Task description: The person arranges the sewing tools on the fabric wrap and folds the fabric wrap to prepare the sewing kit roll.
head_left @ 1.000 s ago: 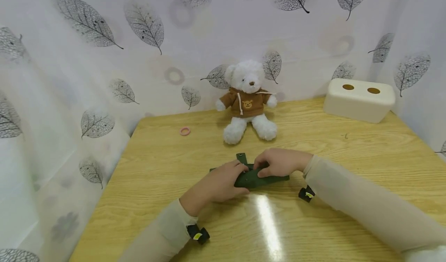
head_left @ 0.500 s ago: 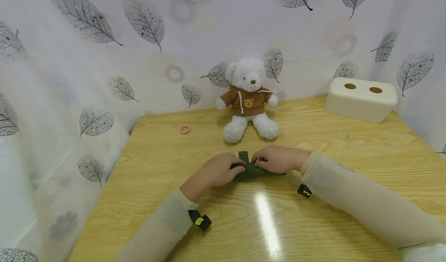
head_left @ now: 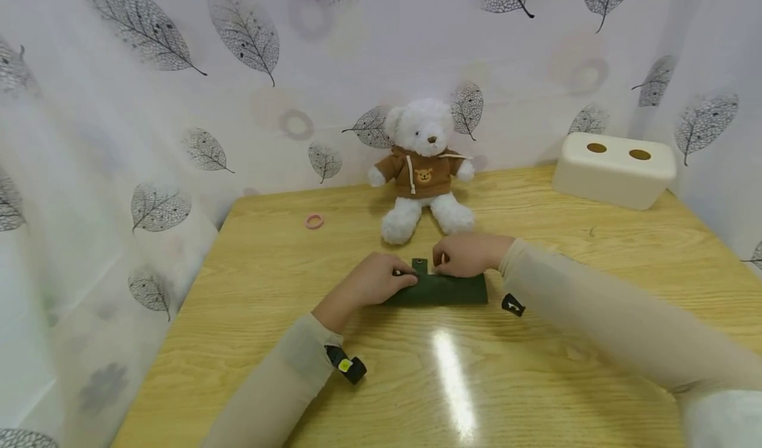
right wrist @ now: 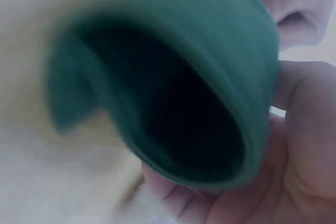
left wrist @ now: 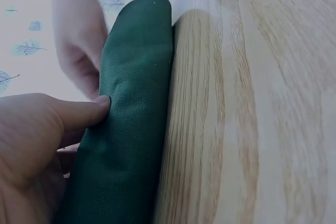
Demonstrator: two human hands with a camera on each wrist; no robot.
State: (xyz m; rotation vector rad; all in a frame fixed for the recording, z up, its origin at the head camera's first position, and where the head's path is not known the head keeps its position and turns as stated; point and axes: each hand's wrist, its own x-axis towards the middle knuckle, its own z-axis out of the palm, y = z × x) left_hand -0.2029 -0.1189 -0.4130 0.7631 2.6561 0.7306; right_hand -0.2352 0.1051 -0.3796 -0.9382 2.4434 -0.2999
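Observation:
A dark green leather-like roll (head_left: 449, 290) lies crosswise on the table, with a short snap tab (head_left: 419, 265) sticking up from its far side. My left hand (head_left: 372, 279) pinches its left part; in the left wrist view the thumb (left wrist: 89, 113) presses on the near face of the green roll (left wrist: 134, 77). My right hand (head_left: 470, 254) grips the far upper edge, right of the tab. The right wrist view looks into the hollow, dark end of the green roll (right wrist: 236, 61), a loose flap curling outward at left. Fingers behind the roll are partly hidden.
A white teddy bear (head_left: 424, 170) in a brown hoodie sits behind the roll. A pink ring (head_left: 314, 221) lies at the back left of the wooden table (head_left: 268, 269). A cream box (head_left: 613, 170) with two holes stands at the back right. A leaf-print curtain (head_left: 250, 117) hangs behind.
The green piece has gone from crumpled and half covered to a longer, smoother roll. Both hands have moved slightly away from me, rolling or folding its edge, and more of its front face shows.

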